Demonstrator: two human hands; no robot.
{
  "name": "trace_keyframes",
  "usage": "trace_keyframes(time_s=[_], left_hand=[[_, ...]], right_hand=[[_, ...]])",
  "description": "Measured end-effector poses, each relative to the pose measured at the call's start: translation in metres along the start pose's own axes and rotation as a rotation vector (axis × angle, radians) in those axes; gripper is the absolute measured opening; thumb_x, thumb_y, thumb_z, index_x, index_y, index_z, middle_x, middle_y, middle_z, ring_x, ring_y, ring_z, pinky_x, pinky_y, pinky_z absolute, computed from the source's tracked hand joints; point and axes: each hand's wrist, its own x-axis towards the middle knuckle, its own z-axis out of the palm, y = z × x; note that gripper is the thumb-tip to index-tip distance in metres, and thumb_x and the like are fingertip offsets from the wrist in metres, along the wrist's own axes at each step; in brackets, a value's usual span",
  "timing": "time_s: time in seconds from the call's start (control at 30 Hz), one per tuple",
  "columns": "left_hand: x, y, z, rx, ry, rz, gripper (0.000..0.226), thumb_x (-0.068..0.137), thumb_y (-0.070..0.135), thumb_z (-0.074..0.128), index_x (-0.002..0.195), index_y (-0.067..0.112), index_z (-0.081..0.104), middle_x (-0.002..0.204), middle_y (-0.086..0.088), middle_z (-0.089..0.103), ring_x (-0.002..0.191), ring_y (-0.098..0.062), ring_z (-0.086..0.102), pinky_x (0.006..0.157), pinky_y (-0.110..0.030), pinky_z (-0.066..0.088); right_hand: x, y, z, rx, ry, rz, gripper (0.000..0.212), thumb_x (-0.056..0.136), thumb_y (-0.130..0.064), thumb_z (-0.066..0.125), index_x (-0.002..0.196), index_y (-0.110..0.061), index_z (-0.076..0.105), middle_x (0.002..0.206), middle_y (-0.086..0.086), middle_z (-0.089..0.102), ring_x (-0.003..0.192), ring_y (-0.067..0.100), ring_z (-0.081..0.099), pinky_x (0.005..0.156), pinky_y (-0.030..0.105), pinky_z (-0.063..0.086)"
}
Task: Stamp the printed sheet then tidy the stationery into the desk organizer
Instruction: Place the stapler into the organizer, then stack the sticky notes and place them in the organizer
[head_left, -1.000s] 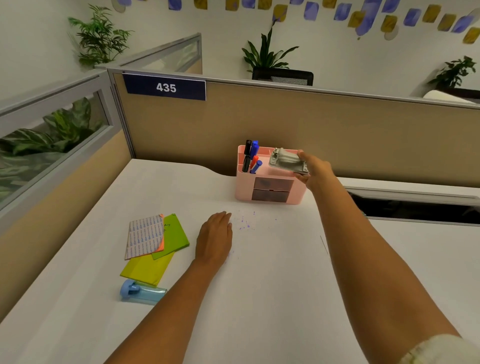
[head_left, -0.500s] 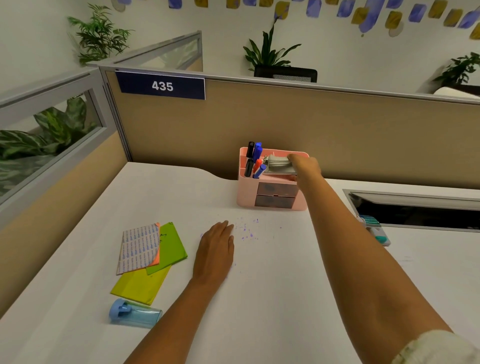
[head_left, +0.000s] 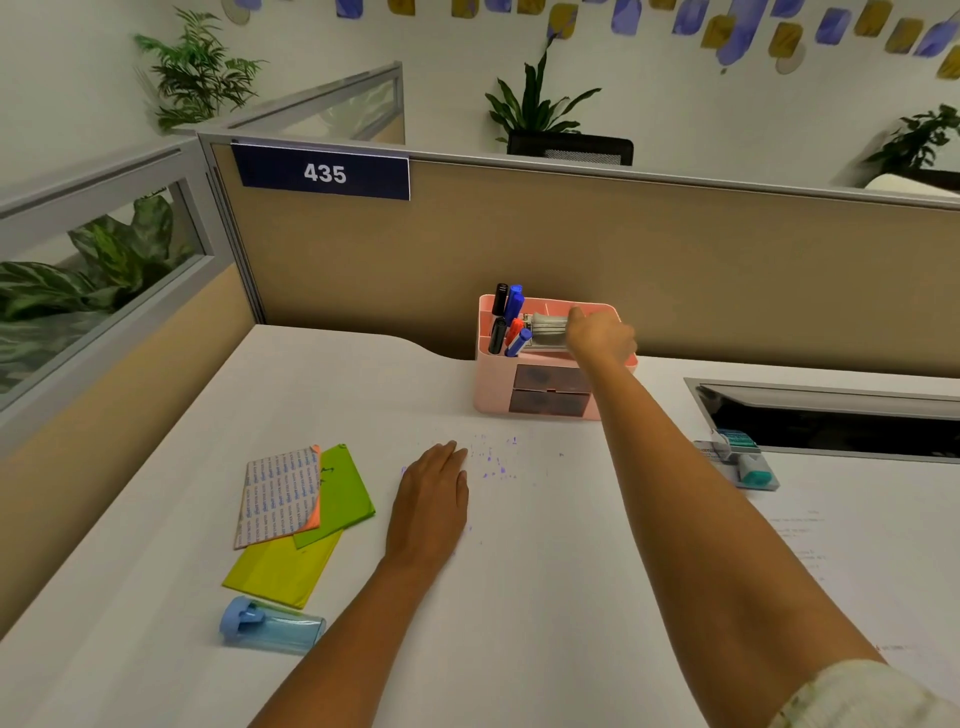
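The right hand reaches over the pink plastic desk organizer at the far side of the white table, its fingers curled down around a grey metal hole punch that sits in the organizer's open top compartment; whether the grip is firm or loosening cannot be told. In the organizer's left slots stand a black marker, a blue marker, and shorter red and blue pens just beside the punch. Two dark drawer fronts face the viewer below. The left hand lies flat on the table, palm down, fingers together and holding nothing. Left of it, a stack of sticky note pads in lime green, orange and yellow lies fanned, topped by a printed white backing sheet. Nearer, a translucent blue cylindrical container lies on its side. To the right, a teal and grey stamp rests near a dark cable opening, with the faintly printed sheet just in front of it. Small purple ink specks dot the table ahead of the left hand.
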Motion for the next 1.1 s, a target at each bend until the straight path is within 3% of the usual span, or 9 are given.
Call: trace_keyframes(time_s=[0.13,0.3,0.4,0.5,0.7,0.8,0.9,1.1], left_hand=[[0.0,0.0,0.002,-0.015,-0.006,-0.007,0.034,0.065,0.006,0.08,0.098,0.007,0.073,0.101,-0.008,0.074,0.093,-0.022,0.071,0.078,-0.037,0.057],[0.0,-0.001,0.001,-0.056,-0.014,-0.012,0.028,0.07,0.004,0.073,0.099,0.005,0.073,0.101,-0.011,0.074,0.094,-0.025,0.071,0.079,-0.04,0.056],[0.0,0.003,-0.004,-0.13,-0.044,-0.052,0.029,0.085,0.006,0.057,0.113,0.003,0.066,0.118,-0.015,0.067,0.111,-0.028,0.063,0.096,-0.039,0.047],[0.0,0.004,-0.012,-0.186,-0.087,-0.129,0.037,0.096,0.014,0.041,0.131,0.007,0.051,0.14,-0.01,0.05,0.133,-0.022,0.043,0.112,-0.031,0.029],[-0.004,-0.007,-0.043,-0.213,0.126,-0.294,0.028,0.088,-0.001,0.05,0.112,0.001,0.064,0.116,-0.019,0.065,0.109,-0.035,0.059,0.095,-0.039,0.047],[-0.01,-0.024,-0.063,-0.183,0.216,-0.504,0.033,0.086,-0.006,0.047,0.113,0.003,0.063,0.113,-0.02,0.065,0.105,-0.038,0.058,0.09,-0.043,0.045],[-0.019,-0.048,-0.079,-0.166,0.219,-0.704,0.037,0.086,-0.006,0.045,0.119,0.002,0.059,0.12,-0.022,0.061,0.111,-0.04,0.053,0.093,-0.046,0.041],[-0.036,-0.074,-0.092,-0.119,0.099,-0.836,0.038,0.088,0.004,0.05,0.126,0.003,0.05,0.131,-0.022,0.049,0.121,-0.039,0.042,0.096,-0.047,0.037]], right_hand=[[0.001,0.005,0.001,-0.053,-0.015,0.0,0.057,0.098,-0.047,0.033,0.127,-0.002,0.051,0.134,0.018,0.05,0.126,0.031,0.04,0.105,0.04,0.037],[0.003,0.015,-0.004,-0.052,-0.098,-0.004,0.066,0.096,-0.053,0.029,0.138,-0.002,0.038,0.142,0.017,0.04,0.131,0.031,0.034,0.107,0.041,0.032],[-0.001,0.021,-0.009,-0.04,-0.068,-0.038,0.06,0.099,-0.046,0.025,0.136,-0.001,0.041,0.141,0.02,0.039,0.131,0.033,0.034,0.107,0.042,0.031],[-0.017,0.024,-0.016,0.06,0.104,-0.098,0.046,0.101,-0.033,0.031,0.129,-0.001,0.047,0.135,0.02,0.044,0.126,0.033,0.039,0.103,0.04,0.035],[-0.088,0.036,-0.002,0.341,0.219,-0.239,0.024,0.095,-0.015,0.047,0.115,-0.002,0.051,0.123,0.016,0.05,0.114,0.028,0.047,0.093,0.032,0.04],[-0.135,0.047,0.023,0.387,0.072,-0.297,0.021,0.093,-0.015,0.053,0.111,-0.004,0.052,0.117,0.012,0.052,0.109,0.024,0.051,0.088,0.024,0.042],[-0.181,0.058,0.05,0.36,-0.164,-0.355,0.021,0.093,-0.02,0.054,0.11,-0.009,0.054,0.11,0.011,0.056,0.105,0.022,0.053,0.086,0.027,0.042],[-0.229,0.058,0.087,0.213,-0.409,-0.396,0.038,0.091,-0.028,0.057,0.123,-0.009,0.051,0.122,0.012,0.053,0.116,0.025,0.046,0.093,0.028,0.036]])
